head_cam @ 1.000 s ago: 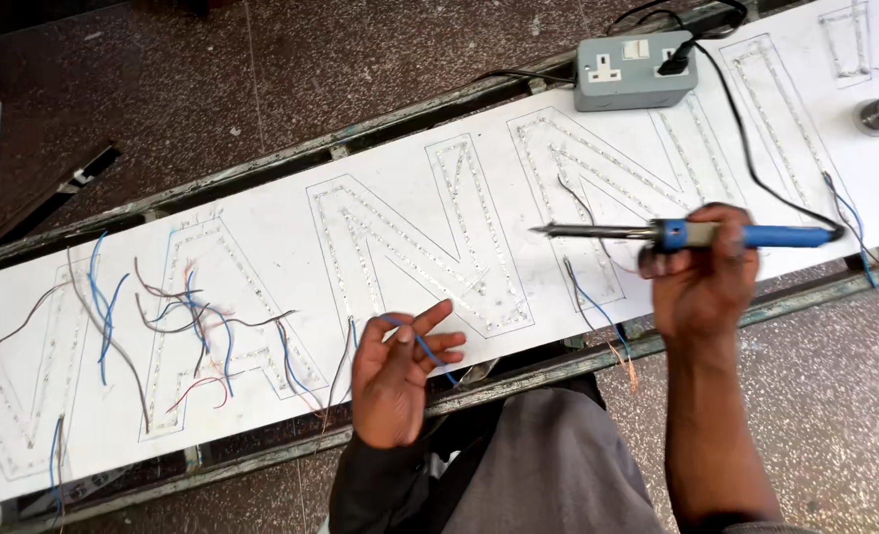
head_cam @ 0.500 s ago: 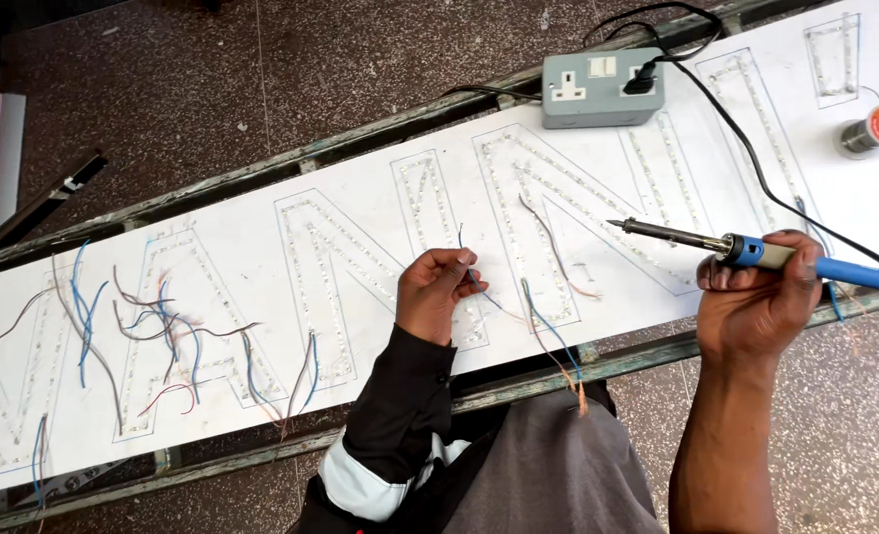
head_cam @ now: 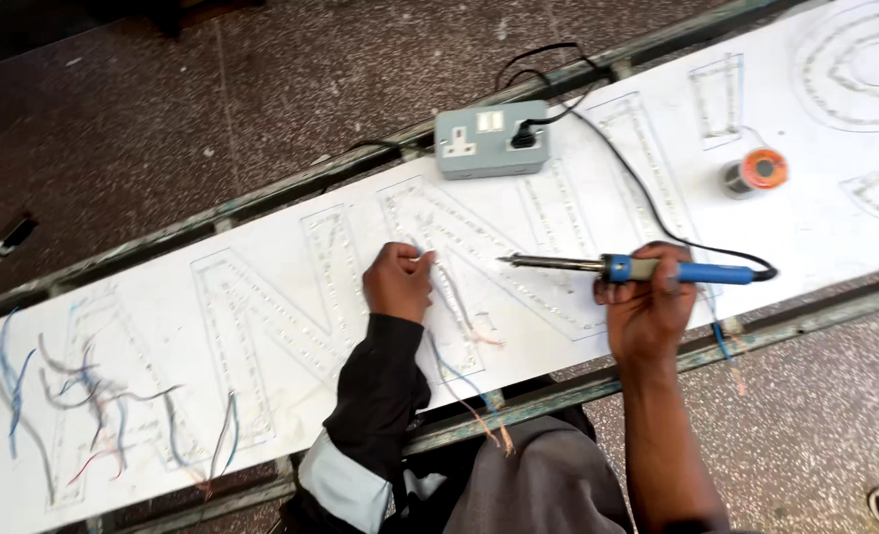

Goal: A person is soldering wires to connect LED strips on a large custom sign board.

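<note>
Holding the blue-handled soldering iron [head_cam: 629,266] clenched in the right hand [head_cam: 647,314], tip toward the left hand [head_cam: 398,282] pinching a thin wire [head_cam: 451,297] on the white sign panel [head_cam: 261,326]; I'd worry about burnt fingers or its cord snagging.

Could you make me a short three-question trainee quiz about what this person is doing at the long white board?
1. True or false: the right hand holds a blue-handled soldering iron with its tip clear of the board.
2. What is the left hand pinching?
A. the orange solder spool
B. a thin wire on the white sign board
C. the grey socket box
3. Fill in: the iron's black cord runs to the grey ____ box.

Key: 1 true; 2 B; 3 socket.
</note>
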